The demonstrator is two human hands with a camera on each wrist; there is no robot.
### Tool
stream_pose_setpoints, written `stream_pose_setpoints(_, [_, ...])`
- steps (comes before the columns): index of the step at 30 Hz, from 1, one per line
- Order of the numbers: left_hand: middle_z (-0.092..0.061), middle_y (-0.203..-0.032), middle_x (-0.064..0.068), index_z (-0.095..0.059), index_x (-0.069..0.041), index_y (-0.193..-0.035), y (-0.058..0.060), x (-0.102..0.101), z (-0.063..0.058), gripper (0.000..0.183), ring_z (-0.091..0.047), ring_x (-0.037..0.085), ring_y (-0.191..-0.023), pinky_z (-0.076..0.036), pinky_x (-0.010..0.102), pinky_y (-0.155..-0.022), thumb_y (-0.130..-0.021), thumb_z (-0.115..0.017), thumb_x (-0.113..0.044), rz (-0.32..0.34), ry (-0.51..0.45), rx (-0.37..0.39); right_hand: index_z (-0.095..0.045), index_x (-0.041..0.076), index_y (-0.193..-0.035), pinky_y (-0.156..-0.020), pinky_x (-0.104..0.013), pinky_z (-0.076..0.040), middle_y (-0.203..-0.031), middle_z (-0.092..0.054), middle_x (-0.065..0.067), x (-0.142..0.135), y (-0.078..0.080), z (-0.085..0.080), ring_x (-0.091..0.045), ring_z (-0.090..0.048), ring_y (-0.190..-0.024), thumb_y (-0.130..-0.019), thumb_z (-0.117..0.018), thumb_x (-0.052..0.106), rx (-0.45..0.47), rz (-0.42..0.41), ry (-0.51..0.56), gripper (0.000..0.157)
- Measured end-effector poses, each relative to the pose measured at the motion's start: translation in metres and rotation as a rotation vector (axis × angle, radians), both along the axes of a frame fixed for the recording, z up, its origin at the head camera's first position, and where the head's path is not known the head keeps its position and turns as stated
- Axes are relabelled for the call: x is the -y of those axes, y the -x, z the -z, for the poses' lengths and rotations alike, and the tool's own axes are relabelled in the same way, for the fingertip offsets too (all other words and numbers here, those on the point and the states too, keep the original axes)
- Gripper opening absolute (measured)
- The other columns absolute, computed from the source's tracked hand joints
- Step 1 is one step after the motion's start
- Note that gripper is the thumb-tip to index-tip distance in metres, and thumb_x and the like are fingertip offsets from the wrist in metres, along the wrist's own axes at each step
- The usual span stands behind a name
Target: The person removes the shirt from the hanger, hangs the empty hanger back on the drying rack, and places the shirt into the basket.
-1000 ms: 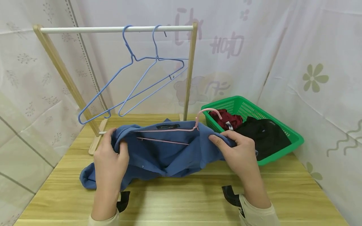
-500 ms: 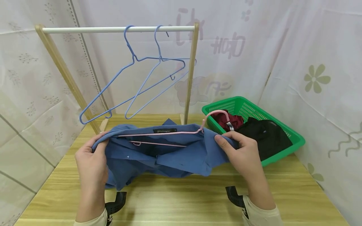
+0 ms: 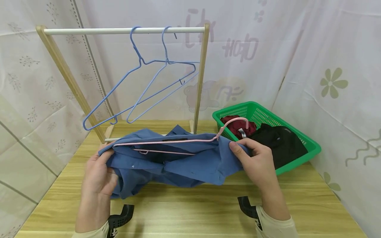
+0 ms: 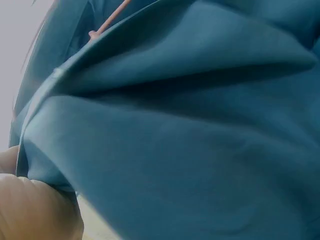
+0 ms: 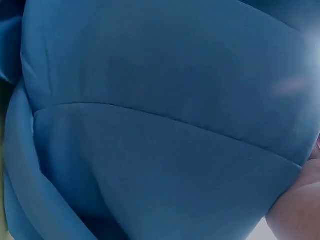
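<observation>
A blue garment (image 3: 190, 167) with a dark label inside its neckline is stretched between both hands above the table. Inside its opening lies a pink clothes hanger (image 3: 178, 141), whose hook sticks up at the right and points right. My left hand (image 3: 99, 180) pinches the garment's left edge between thumb and fingers, close to the hanger's left end. At the right shoulder my right hand (image 3: 256, 162) grips the cloth, thumb on top. Both wrist views are mostly filled by the blue cloth (image 4: 175, 160), with part of the hand at its edge.
Behind the garment stands a wooden rack (image 3: 202, 76) with a white rail, where two blue hangers (image 3: 113, 89) hang. A green basket (image 3: 312, 148) at the right holds a dark red garment (image 3: 238, 127) and a black one (image 3: 278, 142). White curtains enclose the wooden table (image 3: 184, 211).
My left hand has moved left, spreading the garment wider, and its grip has shifted near the hanger's end. The pink hanger has slid right, its hook now farther right. The right hand barely moved.
</observation>
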State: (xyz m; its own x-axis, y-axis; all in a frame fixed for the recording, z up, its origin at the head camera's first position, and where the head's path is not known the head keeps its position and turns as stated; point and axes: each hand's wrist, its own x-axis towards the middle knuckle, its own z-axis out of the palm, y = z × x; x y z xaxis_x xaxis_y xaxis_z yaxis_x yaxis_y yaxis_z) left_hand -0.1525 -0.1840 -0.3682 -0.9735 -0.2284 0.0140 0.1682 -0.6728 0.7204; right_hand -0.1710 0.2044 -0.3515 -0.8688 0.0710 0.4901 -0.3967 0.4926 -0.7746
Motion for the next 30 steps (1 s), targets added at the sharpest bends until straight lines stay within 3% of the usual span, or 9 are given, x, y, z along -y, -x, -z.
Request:
stream_pose_setpoints(6, [-0.041,-0.135,0.006,-0.062,-0.003,-0.119,0.001,-0.001,0.004,0.024,-0.051,0.013,-0.125,-0.047,0.023,-0.103,-0.1,-0.048,0.001,0.082,-0.019,-0.093,-0.072,0.014,-0.082,-0.049,-0.029,-0.034,-0.06,-0.048,0.004,-0.001,0.0,-0.001,-0.011,-0.043,-0.06,-0.089,-0.073,0.019,-0.002,0.013,0.042,0.009])
stream_pose_setpoints(9, [-0.035,-0.14,0.004,-0.057,-0.007,-0.124,0.0,-0.003,0.004,0.025,-0.051,0.011,-0.126,-0.047,0.025,-0.103,-0.103,-0.045,-0.004,0.174,-0.059,-0.089,-0.071,0.012,-0.082,-0.047,-0.03,-0.031,-0.057,-0.04,0.005,0.0,0.0,-0.003,-0.012,-0.039,-0.056,-0.09,-0.072,0.017,-0.005,-0.001,0.073,0.009])
stream_pose_setpoints(11, [-0.032,-0.142,0.003,-0.055,-0.009,-0.127,0.0,-0.006,0.004,0.026,-0.05,0.01,-0.127,-0.046,0.025,-0.104,-0.104,-0.045,-0.008,0.191,-0.049,-0.069,-0.071,0.011,-0.082,-0.047,-0.031,-0.031,-0.057,-0.04,0.005,0.001,0.0,-0.004,-0.013,-0.04,-0.058,-0.089,-0.072,0.016,0.002,-0.007,0.091,0.009])
stream_pose_setpoints(13, [-0.035,-0.141,0.002,-0.054,-0.009,-0.129,0.001,-0.009,0.004,0.027,-0.051,0.009,-0.126,-0.046,0.024,-0.104,-0.103,-0.047,-0.01,0.148,0.008,-0.048,-0.071,0.011,-0.082,-0.048,-0.031,-0.032,-0.057,-0.041,0.005,0.003,0.0,-0.004,-0.013,-0.042,-0.059,-0.089,-0.072,0.017,0.018,-0.009,0.098,0.01])
stream_pose_setpoints(18, [-0.052,-0.125,0.001,-0.06,-0.007,-0.122,0.0,-0.013,0.006,0.027,-0.06,0.01,-0.11,-0.053,0.022,-0.092,-0.097,-0.056,0.001,-0.046,0.352,0.023,-0.071,0.012,-0.081,-0.049,-0.03,-0.035,-0.058,-0.047,0.006,0.005,-0.002,-0.005,-0.013,-0.045,-0.062,-0.089,-0.074,0.023,0.038,0.021,0.104,0.014])
stream_pose_setpoints(23, [-0.065,-0.114,-0.001,-0.064,-0.001,-0.118,-0.001,-0.016,0.007,0.035,-0.058,0.015,-0.115,-0.052,0.024,-0.094,-0.086,-0.062,0.014,-0.086,0.536,-0.021,-0.072,0.011,-0.081,-0.052,-0.027,-0.038,-0.062,-0.053,0.007,0.005,-0.001,-0.005,-0.013,-0.049,-0.067,-0.088,-0.074,0.023,0.034,0.049,0.127,0.014])
stream_pose_setpoints(25, [-0.068,-0.112,-0.001,-0.063,0.003,-0.119,-0.001,-0.018,0.006,0.036,-0.058,0.017,-0.116,-0.05,0.024,-0.096,-0.085,-0.064,0.014,-0.095,0.562,-0.043,-0.072,0.011,-0.082,-0.053,-0.027,-0.038,-0.061,-0.053,0.006,0.005,-0.001,-0.005,-0.013,-0.049,-0.067,-0.088,-0.075,0.022,0.033,0.053,0.128,0.013])
stream_pose_setpoints(27, [-0.07,-0.109,0.001,-0.062,0.006,-0.119,-0.002,-0.019,0.004,0.034,-0.061,0.019,-0.113,-0.051,0.025,-0.095,-0.085,-0.066,0.011,-0.125,0.528,-0.048,-0.072,0.011,-0.081,-0.052,-0.027,-0.038,-0.06,-0.052,0.006,0.005,-0.001,-0.004,-0.013,-0.048,-0.066,-0.088,-0.075,0.022,0.029,0.056,0.125,0.013])
stream_pose_setpoints(30, [-0.073,-0.1,0.008,-0.063,0.01,-0.109,-0.004,-0.021,0.001,0.026,-0.068,0.023,-0.103,-0.053,0.027,-0.092,-0.084,-0.07,0.008,-0.254,0.397,-0.085,-0.072,0.011,-0.081,-0.051,-0.028,-0.037,-0.06,-0.051,0.005,0.006,0.0,-0.005,-0.013,-0.048,-0.065,-0.088,-0.075,0.021,0.023,0.056,0.124,0.013])
